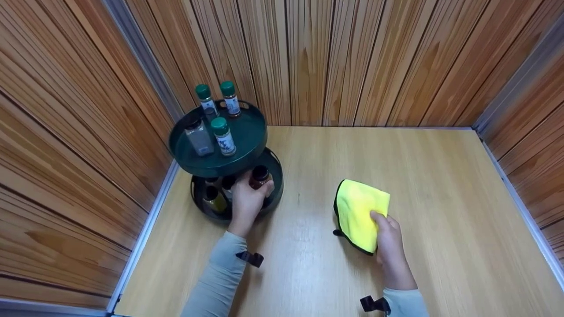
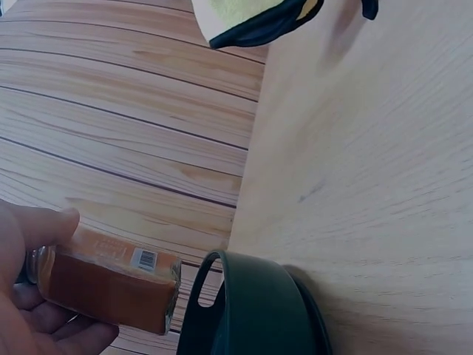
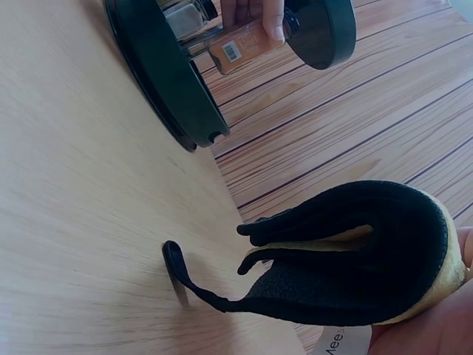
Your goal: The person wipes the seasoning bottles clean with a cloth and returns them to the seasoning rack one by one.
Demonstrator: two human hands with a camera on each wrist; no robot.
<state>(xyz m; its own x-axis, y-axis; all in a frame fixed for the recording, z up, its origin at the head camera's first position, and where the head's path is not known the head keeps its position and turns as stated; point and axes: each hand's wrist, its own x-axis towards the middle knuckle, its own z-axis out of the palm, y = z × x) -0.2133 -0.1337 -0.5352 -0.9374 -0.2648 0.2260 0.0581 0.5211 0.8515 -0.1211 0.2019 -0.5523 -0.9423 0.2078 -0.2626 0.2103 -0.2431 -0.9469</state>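
My left hand grips a spice jar with a dark cap and orange-brown contents. A barcode label shows on its side in the left wrist view. The jar is over the lower tier of a dark green two-tier round rack, just above its rim in the right wrist view. Other dark-capped jars, one of them yellowish, stand on that tier, partly hidden by the hand and upper tier. Over the table to the right, my right hand holds a folded yellow cloth with black edging and a black loop.
Overhanging the lower tier, the upper tier carries several jars: green-capped ones and a dark-capped square one. Wood-panelled walls enclose the wooden table at the back and both sides, with the rack near the left wall.
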